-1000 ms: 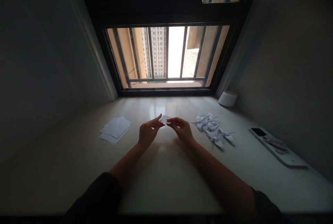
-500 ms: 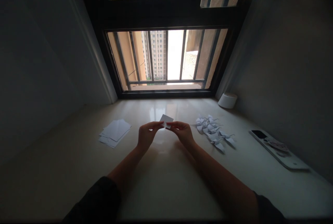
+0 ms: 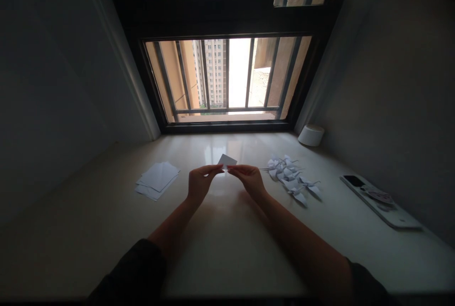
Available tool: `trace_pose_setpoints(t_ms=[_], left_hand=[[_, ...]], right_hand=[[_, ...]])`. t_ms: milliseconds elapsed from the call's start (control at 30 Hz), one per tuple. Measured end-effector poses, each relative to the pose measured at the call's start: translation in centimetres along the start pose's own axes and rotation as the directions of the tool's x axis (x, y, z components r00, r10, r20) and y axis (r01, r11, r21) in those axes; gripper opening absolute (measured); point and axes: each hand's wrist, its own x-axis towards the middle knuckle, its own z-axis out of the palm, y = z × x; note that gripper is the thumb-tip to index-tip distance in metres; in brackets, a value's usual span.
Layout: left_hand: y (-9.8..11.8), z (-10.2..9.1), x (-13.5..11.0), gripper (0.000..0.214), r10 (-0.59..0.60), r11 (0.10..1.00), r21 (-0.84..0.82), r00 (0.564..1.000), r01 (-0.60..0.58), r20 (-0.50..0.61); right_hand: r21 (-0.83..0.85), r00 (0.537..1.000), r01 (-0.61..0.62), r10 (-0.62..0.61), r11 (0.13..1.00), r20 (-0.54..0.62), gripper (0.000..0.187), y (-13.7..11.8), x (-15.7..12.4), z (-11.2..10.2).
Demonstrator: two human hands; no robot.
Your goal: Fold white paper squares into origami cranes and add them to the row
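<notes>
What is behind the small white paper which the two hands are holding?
Beyond the small white paper, the glossy windowsill shows reflections, then comes the barred window. Whatever the paper covers cannot be seen; the left hand and right hand cover part of its near edge.

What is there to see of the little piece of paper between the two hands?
The small paper looks pale grey-white, smooth and flat, with straight edges and a corner pointing away from the person. The left hand and right hand pinch its near part, partly hiding it, above the glossy surface. Any creases are too small to tell.
</notes>
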Motion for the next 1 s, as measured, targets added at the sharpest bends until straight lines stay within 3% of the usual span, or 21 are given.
trace_pose_setpoints(t_ms=[233,533,800,1000], left_hand=[[0.2,0.3,-0.3,0.019,0.016,1.0,0.007,0.999,-0.015,-0.046],[0.2,0.9,-0.2,0.025,-0.126,0.972,-0.205,0.991,0.117,-0.032],[-0.1,1.1,-0.4,0.027,-0.15,0.957,-0.257,0.987,0.133,-0.048],[0.0,1.3,-0.5,0.028,-0.157,0.957,-0.253,0.986,0.139,-0.052]], right_hand=[[0.108,0.999,-0.042,0.045,0.993,-0.019,0.021,-0.3,-0.3,0.7],[0.097,0.994,-0.052,0.061,0.994,-0.094,0.025,-0.5,-0.5,0.9],[0.121,0.977,-0.125,0.143,0.985,-0.158,0.024,0.1,-0.3,1.0],[0.092,0.974,-0.122,0.137,0.988,-0.179,0.025,0.1,-0.3,1.1]])
